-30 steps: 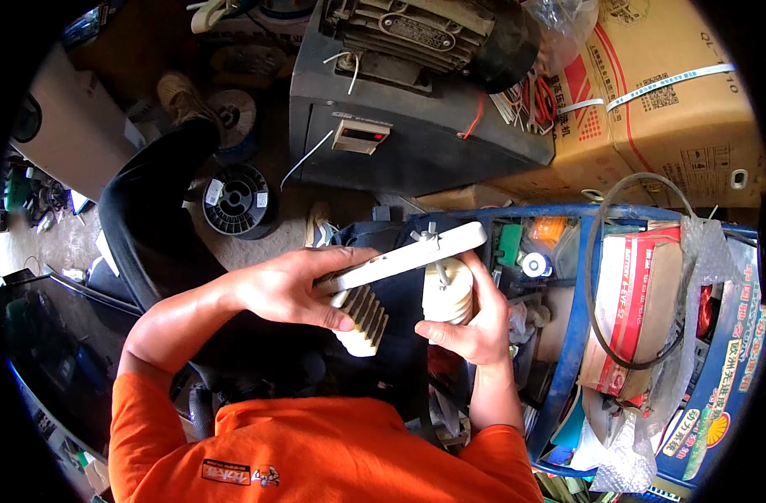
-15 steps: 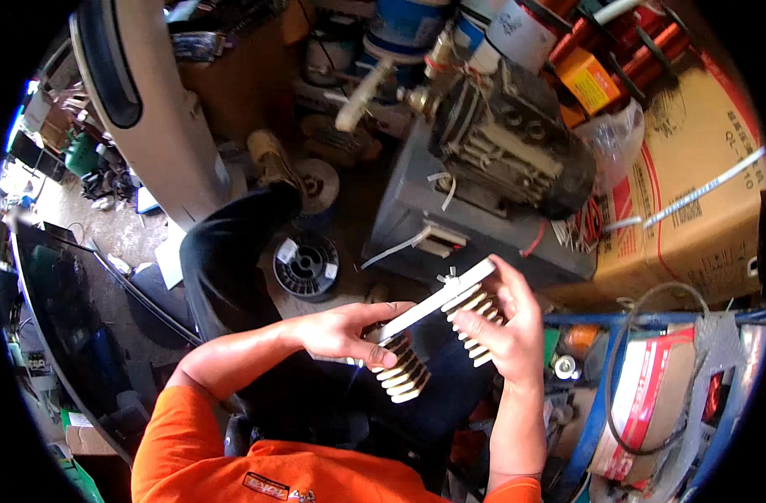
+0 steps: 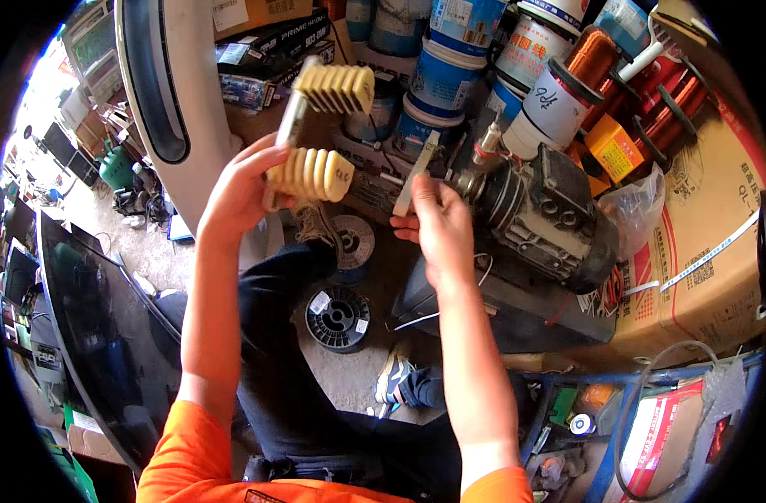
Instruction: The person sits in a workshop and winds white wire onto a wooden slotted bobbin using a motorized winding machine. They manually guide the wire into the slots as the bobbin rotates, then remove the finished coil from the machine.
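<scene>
My left hand [image 3: 238,194] is raised and closed around a winding former, whose pale flat bar [image 3: 292,121] stands nearly upright. Two cream ribbed blocks project from it to the right: the upper block [image 3: 337,88] and the lower block [image 3: 311,174], which has dark marks on its end. My right hand [image 3: 440,220] pinches the lower part of a pale flat metal bar [image 3: 419,168] between thumb and fingers. This bar sits at the shaft end of a dark electric motor [image 3: 550,218]; how it joins the shaft cannot be made out.
The motor rests on a grey base [image 3: 508,323]. Behind are stacked blue and white buckets [image 3: 450,80] and spools of copper wire [image 3: 592,63]. A black spool [image 3: 338,318] lies on the floor near my legs. Large cardboard box [image 3: 693,285] at right; blue-framed bin [image 3: 601,394] below it.
The former has moved from above my lap up and left, now in my left hand only. My right hand has let go of it and taken hold of the flat bar by the motor.
</scene>
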`<act>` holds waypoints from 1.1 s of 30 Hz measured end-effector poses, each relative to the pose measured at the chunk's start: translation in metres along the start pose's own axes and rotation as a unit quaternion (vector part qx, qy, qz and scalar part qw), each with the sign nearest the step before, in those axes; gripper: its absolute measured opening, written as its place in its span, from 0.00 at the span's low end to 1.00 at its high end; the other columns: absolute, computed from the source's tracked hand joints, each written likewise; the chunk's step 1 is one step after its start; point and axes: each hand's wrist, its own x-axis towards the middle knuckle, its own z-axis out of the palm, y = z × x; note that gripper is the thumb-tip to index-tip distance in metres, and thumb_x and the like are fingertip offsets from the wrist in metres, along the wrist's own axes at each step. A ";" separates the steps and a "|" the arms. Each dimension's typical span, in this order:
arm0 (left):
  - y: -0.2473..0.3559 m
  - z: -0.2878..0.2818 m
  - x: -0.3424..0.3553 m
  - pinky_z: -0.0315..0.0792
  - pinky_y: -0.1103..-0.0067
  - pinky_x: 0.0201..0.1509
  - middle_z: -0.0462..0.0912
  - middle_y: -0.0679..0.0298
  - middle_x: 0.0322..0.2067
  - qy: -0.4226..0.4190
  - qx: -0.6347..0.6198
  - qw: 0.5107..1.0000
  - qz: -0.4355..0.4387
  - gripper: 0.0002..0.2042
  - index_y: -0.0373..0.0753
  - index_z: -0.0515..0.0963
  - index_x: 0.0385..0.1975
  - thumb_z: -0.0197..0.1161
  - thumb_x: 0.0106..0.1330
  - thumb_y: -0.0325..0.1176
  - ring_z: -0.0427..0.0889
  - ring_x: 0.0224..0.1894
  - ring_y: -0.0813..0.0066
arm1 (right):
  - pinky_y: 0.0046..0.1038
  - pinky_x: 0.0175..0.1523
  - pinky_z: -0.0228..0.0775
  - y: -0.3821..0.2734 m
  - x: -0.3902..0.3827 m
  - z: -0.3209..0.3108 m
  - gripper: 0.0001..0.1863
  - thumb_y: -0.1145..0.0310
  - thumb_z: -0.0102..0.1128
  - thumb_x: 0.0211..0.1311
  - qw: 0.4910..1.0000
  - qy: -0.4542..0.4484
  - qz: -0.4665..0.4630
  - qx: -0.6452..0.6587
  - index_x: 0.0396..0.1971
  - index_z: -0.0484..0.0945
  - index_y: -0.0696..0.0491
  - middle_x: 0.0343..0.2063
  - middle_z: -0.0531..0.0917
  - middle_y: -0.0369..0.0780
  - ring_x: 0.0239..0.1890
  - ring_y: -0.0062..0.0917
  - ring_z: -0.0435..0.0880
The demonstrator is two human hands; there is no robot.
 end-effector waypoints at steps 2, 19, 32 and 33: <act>-0.013 -0.008 0.027 0.77 0.79 0.30 0.77 0.64 0.37 -0.003 0.011 0.999 -0.037 0.18 0.39 0.70 0.50 0.57 0.64 0.41 0.78 0.35 0.77 | 0.19 0.22 0.71 0.005 0.006 0.012 0.31 0.61 0.60 0.62 1.000 0.008 -0.001 0.012 0.56 0.61 0.66 0.25 0.81 0.41 0.21 0.20 0.80; -0.063 -0.001 0.068 0.76 0.81 0.30 0.79 0.69 0.37 -0.103 -0.017 0.983 -0.148 0.14 0.45 0.73 0.45 0.57 0.65 0.44 0.78 0.36 0.81 | 0.18 0.20 0.69 0.023 0.002 0.006 0.28 0.70 0.59 0.61 0.992 0.025 -0.065 -0.108 0.60 0.62 0.60 0.25 0.79 0.37 0.21 0.16 0.77; -0.042 0.024 0.042 0.76 0.82 0.31 0.78 0.67 0.38 -0.074 0.059 0.993 -0.069 0.20 0.41 0.72 0.52 0.59 0.64 0.45 0.78 0.37 0.81 | 0.19 0.23 0.70 0.019 0.003 -0.005 0.28 0.70 0.59 0.62 0.982 0.015 -0.072 -0.174 0.61 0.63 0.60 0.25 0.80 0.38 0.21 0.17 0.78; -0.043 0.022 0.043 0.76 0.82 0.31 0.78 0.67 0.38 -0.070 0.066 0.992 -0.076 0.21 0.41 0.72 0.52 0.59 0.63 0.45 0.78 0.37 0.81 | 0.20 0.23 0.70 0.019 0.003 -0.003 0.28 0.72 0.59 0.60 0.982 0.018 -0.087 -0.166 0.59 0.64 0.62 0.23 0.80 0.37 0.20 0.15 0.77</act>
